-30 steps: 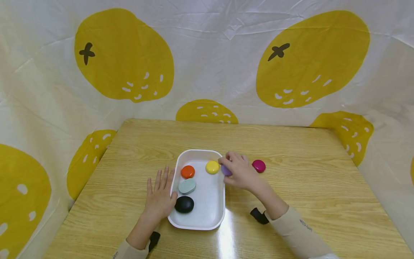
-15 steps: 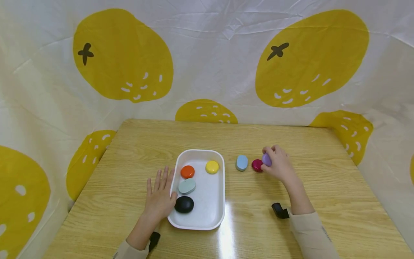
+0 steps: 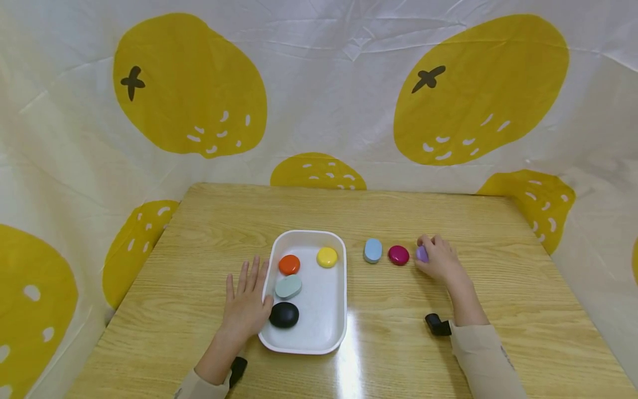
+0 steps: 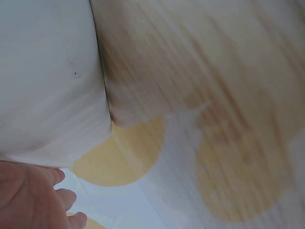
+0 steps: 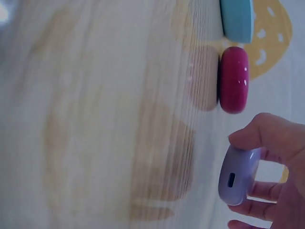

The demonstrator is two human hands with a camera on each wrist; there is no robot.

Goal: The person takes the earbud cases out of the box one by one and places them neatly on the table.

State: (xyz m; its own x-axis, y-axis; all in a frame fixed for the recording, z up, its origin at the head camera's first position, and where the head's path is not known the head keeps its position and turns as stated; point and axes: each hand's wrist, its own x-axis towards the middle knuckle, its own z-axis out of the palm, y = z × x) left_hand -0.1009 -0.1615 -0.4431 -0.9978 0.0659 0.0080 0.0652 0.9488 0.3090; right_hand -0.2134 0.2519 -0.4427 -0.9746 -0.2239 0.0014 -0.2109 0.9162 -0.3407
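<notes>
My right hand (image 3: 441, 261) pinches a purple earbud case (image 3: 422, 254) between thumb and fingers, close over the table to the right of a magenta case (image 3: 399, 255). In the right wrist view, a dark port slot shows on the side of the purple earbud case (image 5: 236, 176). My left hand (image 3: 245, 310) lies along the left side of a white tray (image 3: 319, 349), fingers straight and thumb at its rim. Orange (image 3: 289, 265), yellow (image 3: 327, 257), pale green (image 3: 288, 286) and black (image 3: 284, 315) cases lie inside the tray. In the left wrist view the tray's wall (image 4: 47, 95) hides part of the hand.
A light blue case (image 3: 372, 251) stands on the wooden table (image 3: 399, 216) between the tray and the magenta case. Behind the table hangs a white cloth (image 3: 329, 100) with yellow fruit prints. Black wrist pieces (image 3: 437, 325) stick out from both sleeves.
My right hand has carried the purple earbud case rightward from the tray's right rim, past the light blue and magenta cases, and lowered it slightly. My left hand has stayed at the tray.
</notes>
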